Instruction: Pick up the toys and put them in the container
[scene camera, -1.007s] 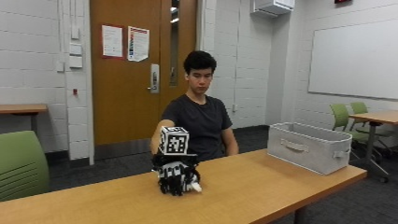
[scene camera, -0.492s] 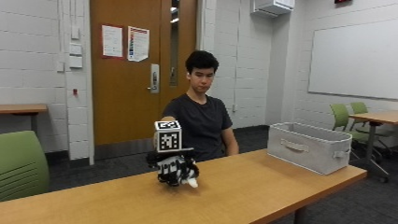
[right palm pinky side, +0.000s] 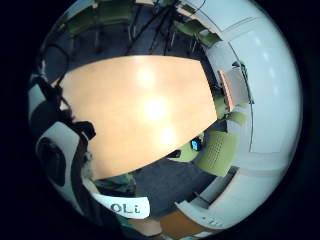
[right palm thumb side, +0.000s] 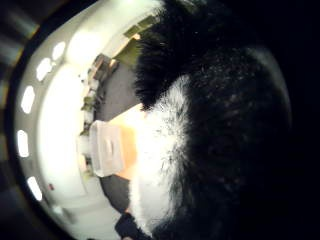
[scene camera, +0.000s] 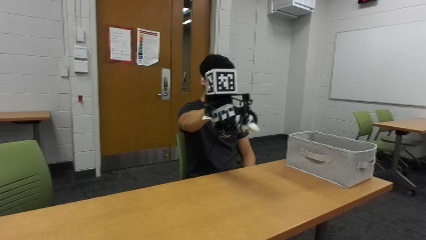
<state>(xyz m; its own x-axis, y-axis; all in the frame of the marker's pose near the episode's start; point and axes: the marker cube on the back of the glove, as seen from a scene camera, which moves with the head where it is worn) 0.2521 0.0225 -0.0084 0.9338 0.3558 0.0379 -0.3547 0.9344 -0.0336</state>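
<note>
Here, your gloved right hand (scene camera: 229, 116), fingers curled round a black-and-white plush toy (right palm thumb side: 200, 150), rides high above the worktop (scene camera: 219, 205), presumably to clear the grey container (scene camera: 329, 157) at right.

Gloved right hand (scene camera: 229, 116) gripping plush toy (scene camera: 249, 125) above table (scene camera: 200, 200), container (scene camera: 331, 157) aside

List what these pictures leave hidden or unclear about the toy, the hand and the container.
- Toy: its black and white fur fills the thumb-side view; its shape is unclear.
- Right hand: outside view, too small to show the fingers clearly.
- Container: outside view, walls hide the inside.
</note>
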